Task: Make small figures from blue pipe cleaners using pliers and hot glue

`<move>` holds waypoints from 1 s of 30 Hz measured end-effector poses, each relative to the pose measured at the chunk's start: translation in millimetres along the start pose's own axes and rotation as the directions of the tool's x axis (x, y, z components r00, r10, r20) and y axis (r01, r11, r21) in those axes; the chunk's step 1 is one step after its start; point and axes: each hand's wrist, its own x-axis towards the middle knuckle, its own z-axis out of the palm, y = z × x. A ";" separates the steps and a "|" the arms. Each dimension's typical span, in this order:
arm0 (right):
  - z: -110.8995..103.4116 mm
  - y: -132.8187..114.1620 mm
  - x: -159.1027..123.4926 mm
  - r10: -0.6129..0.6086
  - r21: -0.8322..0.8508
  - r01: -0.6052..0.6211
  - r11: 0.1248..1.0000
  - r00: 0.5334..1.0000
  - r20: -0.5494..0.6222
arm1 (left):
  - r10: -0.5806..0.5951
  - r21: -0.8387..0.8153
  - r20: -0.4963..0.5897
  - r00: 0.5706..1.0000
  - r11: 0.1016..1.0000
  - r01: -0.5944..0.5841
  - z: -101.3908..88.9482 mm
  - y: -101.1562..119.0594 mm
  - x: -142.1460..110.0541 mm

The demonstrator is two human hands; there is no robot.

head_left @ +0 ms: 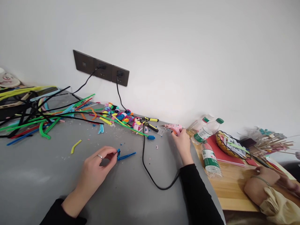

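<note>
My left hand (101,164) pinches a small blue pipe cleaner piece (118,153) between thumb and forefinger, above the grey table (122,200). Just right of it lies a straight blue pipe cleaner (127,156). At the table's right side, my right hand (181,141) is wrapped round the handle of a pink glue gun (173,127), its nozzle pointing left. A black cord (146,168) loops across the table toward my right forearm. Yellow-and-black pliers (150,125) lie left of the glue gun, beside several colourful pipe cleaner figures (122,116) and a small blue coil (151,137).
Long pipe cleaners (47,115) are heaped at the left. Plastic bottles (211,159) and a basket (231,150) stand on the wooden table (229,190) at right, where another person's arm (260,187) rests. Cords run up to wall sockets (100,67).
</note>
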 end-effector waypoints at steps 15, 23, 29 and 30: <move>16.0 10.4 13.9 -0.038 0.014 0.041 0.999 0.989 -0.146 | -0.169 -0.156 -0.089 0.982 0.976 0.154 -8.0 8.9 7.1; -29.2 -19.7 -85.0 -0.311 0.689 0.282 0.668 0.947 -0.086 | -0.272 -0.284 -0.161 0.949 0.933 0.219 -12.0 29.0 11.7; -16.4 -45.4 -175.7 -0.423 0.849 0.108 0.517 0.894 0.144 | -0.280 -0.400 -0.142 0.950 0.894 0.203 -4.8 39.4 2.5; -14.8 -50.1 -185.4 -0.439 0.851 0.133 0.509 0.890 0.123 | -0.289 -0.414 -0.147 0.946 0.887 0.206 -2.8 39.9 0.4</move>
